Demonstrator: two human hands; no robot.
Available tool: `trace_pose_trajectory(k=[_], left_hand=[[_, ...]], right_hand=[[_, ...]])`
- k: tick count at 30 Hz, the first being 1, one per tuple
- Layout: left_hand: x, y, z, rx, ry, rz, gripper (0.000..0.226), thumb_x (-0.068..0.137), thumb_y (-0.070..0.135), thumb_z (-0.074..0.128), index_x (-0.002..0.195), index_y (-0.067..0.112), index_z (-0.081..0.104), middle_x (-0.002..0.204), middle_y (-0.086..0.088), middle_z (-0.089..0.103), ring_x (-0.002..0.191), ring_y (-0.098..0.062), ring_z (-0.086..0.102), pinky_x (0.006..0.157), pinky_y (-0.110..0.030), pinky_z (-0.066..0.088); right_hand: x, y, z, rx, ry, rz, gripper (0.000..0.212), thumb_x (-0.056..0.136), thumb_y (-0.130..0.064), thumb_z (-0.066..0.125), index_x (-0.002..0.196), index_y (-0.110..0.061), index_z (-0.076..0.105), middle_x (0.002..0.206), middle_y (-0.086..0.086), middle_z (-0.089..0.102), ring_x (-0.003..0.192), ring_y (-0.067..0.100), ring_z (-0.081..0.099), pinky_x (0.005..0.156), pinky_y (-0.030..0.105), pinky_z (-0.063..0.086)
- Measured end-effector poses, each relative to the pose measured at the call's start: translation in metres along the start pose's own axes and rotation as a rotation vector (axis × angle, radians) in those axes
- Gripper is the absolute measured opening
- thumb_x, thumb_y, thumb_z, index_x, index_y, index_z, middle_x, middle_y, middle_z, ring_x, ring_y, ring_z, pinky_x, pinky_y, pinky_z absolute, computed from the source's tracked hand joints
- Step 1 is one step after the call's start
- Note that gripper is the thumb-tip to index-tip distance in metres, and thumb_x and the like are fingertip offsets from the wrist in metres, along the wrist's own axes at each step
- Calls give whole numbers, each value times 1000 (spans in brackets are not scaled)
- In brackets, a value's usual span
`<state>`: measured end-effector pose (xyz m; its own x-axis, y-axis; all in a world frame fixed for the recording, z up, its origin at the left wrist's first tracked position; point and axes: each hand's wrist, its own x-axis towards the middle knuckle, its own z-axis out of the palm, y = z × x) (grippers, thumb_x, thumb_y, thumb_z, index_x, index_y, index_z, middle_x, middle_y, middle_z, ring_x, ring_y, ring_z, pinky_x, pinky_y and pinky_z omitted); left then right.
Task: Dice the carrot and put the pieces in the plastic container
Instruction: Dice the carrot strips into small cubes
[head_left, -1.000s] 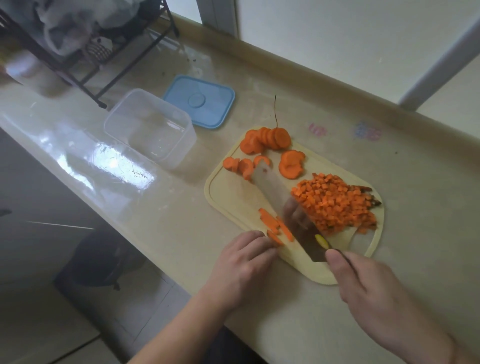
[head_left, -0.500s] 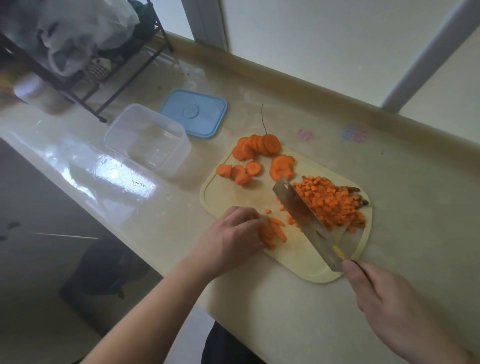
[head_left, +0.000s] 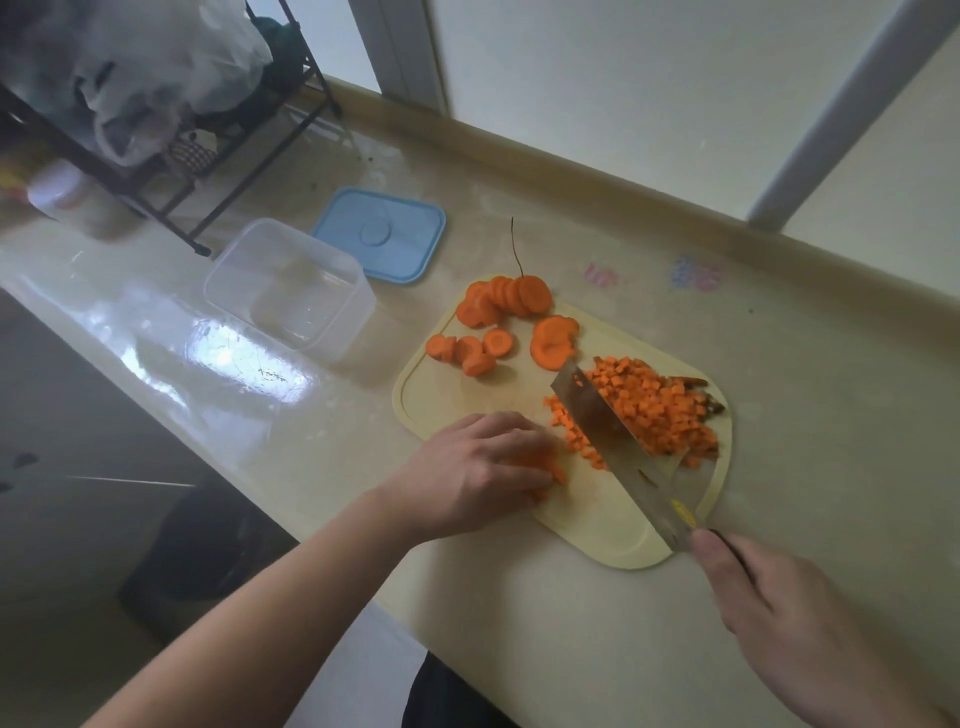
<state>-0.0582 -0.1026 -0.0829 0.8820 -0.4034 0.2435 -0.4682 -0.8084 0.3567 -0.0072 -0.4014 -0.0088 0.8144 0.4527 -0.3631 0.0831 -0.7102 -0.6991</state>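
midway through the dicing, you work at the pale yellow cutting board (head_left: 613, 525) near the counter's edge. your left hand (head_left: 483, 470) curls its fingers over a small bundle of carrot strips (head_left: 540, 465) at the board's near left side, pinning them down. your right hand (head_left: 789, 623) grasps the handle of the cleaver (head_left: 615, 441), whose blade slants across the middle of the board, a few fresh cubes lying just left of it.

a good share looks done: a heap of diced carrot (head_left: 654, 410) fills the board's right side, touching the blade. plenty is left, though. a fanned row of carrot rounds (head_left: 506, 299) sits at the far left corner, with more loose slices (head_left: 472, 351) and a short stack (head_left: 553, 340) near it, all uncut.

the clear plastic container (head_left: 291, 283) stands on the counter to the left of the board, with no carrot visible inside, and its blue lid (head_left: 379, 234) lies flat just beyond it. the transfer, by the look of it, has not begun.
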Motion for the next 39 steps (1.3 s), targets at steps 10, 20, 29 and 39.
trace_pose_trajectory(k=[10, 20, 29, 39], left_hand=[[3, 2, 10, 18, 80, 38, 22, 99, 27, 65, 103, 8, 77, 118, -16, 69, 111, -35, 63, 91, -43, 52], [-12, 29, 29, 34, 312, -276, 21, 93, 27, 76, 103, 9, 78, 108, -13, 69, 87, -31, 63, 73, -40, 55], [-11, 47, 36, 4, 418, -426, 17, 89, 22, 80, 100, 9, 78, 109, -8, 69, 91, -28, 62, 78, -36, 54], [-7, 46, 40, -8, 424, -422, 20, 88, 22, 82, 99, 7, 76, 110, -9, 68, 91, -27, 61, 81, -33, 53]], right_hand=[[-3, 5, 4, 43, 2, 64, 78, 58, -99, 11, 71, -35, 54, 58, 7, 56, 50, 12, 52, 50, 23, 37], [3, -1, 27, 9, -37, 42, 98, 64, -97, 10, 67, -11, 57, 69, -1, 62, 60, 9, 57, 58, 24, 41], [13, -2, 35, -129, 8, -30, 81, 76, -86, 11, 67, -21, 56, 68, -10, 64, 64, 6, 59, 53, 33, 43], [12, -2, 35, -150, 16, -84, 77, 78, -84, 15, 64, -18, 51, 68, -8, 62, 60, 9, 57, 53, 34, 43]])
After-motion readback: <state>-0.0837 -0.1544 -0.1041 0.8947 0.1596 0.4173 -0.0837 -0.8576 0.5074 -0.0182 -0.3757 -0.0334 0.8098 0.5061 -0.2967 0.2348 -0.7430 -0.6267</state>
